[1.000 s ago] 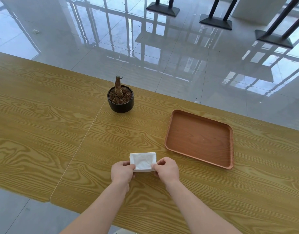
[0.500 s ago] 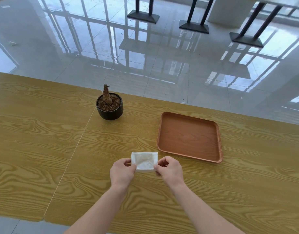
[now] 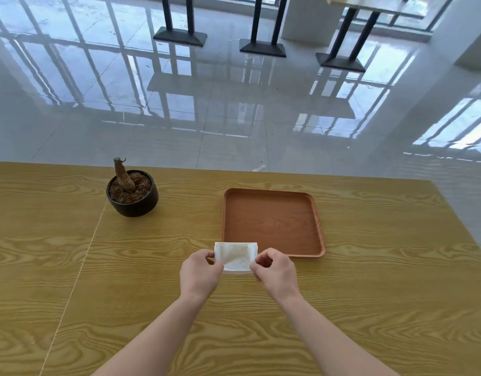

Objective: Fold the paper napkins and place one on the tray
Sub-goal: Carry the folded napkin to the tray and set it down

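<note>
- Two grips: left hand (image 3: 200, 270) and right hand (image 3: 274, 270) pinch the folded napkin (image 3: 235, 256) by its sides.
- Napkin has shifted toward the tray (image 3: 271, 221), now at its near-left corner; placing likely next.

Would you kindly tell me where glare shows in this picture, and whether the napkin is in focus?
In the head view, window glare mirrors off the glossy floor; the napkin, pinched by the left hand and right hand, looks reasonably sharp; the tray and table are evenly lit, without harsh shadows.
</note>
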A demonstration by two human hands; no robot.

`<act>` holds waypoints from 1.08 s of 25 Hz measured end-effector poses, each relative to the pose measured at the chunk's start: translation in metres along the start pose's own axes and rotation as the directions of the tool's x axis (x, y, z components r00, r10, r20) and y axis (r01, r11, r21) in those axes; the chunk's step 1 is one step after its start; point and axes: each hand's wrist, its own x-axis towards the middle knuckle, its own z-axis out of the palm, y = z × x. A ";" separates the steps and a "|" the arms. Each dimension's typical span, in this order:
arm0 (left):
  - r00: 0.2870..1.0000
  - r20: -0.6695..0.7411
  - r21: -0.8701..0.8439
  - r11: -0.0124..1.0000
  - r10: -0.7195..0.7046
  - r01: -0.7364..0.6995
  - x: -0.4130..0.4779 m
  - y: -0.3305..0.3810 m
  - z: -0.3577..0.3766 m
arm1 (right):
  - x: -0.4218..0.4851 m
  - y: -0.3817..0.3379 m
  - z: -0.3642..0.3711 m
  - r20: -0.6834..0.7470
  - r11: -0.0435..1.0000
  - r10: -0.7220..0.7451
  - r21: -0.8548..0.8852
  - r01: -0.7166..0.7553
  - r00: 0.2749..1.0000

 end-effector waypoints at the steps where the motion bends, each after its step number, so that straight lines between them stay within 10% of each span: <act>1: 1.000 -0.002 0.019 1.000 0.011 -0.011 0.004 0.007 0.005 | 0.008 0.002 -0.005 0.004 1.000 -0.006 0.000 0.006 1.000; 27: 0.990 -0.116 0.143 0.985 -0.085 0.101 0.144 0.073 0.078 | 0.173 0.009 -0.019 -0.001 1.000 0.021 0.010 -0.020 1.000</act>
